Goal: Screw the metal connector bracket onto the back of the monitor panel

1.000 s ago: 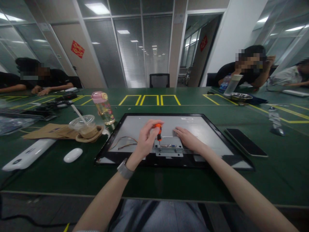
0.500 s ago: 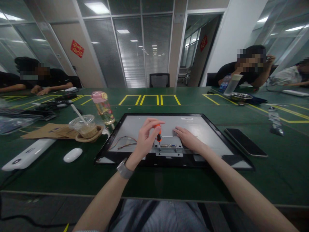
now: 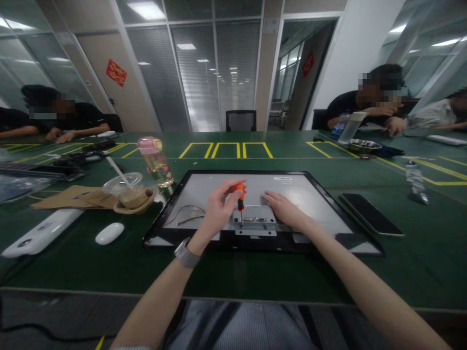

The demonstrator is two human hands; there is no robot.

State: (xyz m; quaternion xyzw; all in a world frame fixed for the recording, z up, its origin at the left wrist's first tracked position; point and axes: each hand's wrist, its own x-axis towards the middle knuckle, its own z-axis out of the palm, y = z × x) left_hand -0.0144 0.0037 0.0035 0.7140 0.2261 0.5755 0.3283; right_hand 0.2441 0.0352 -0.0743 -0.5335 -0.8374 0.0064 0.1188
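Observation:
An orange and black screwdriver (image 3: 240,197) stands upright in the fingers of my left hand (image 3: 220,206), its shaft pointing down at a metal bracket (image 3: 255,227). Several connector ports show along that bracket's front. The bracket sits near the close edge of a flat display panel (image 3: 310,194) with a grey back and black frame, lying on the table. My right hand (image 3: 282,206) rests with fingers stretched out on the panel, just right of the bracket. Thin wires (image 3: 186,216) lie on the panel left of my left hand.
Left of the panel are a pink-lidded bottle (image 3: 156,163), an iced drink cup (image 3: 129,189), a white mouse (image 3: 110,234) and a white power strip (image 3: 44,233). A black phone (image 3: 371,214) lies to the right. Other people sit across the green table (image 3: 226,277).
My left hand has shifted slightly on the screwdriver, and more of the orange handle shows now. My right hand stays put. The person at the far right has lowered a hand.

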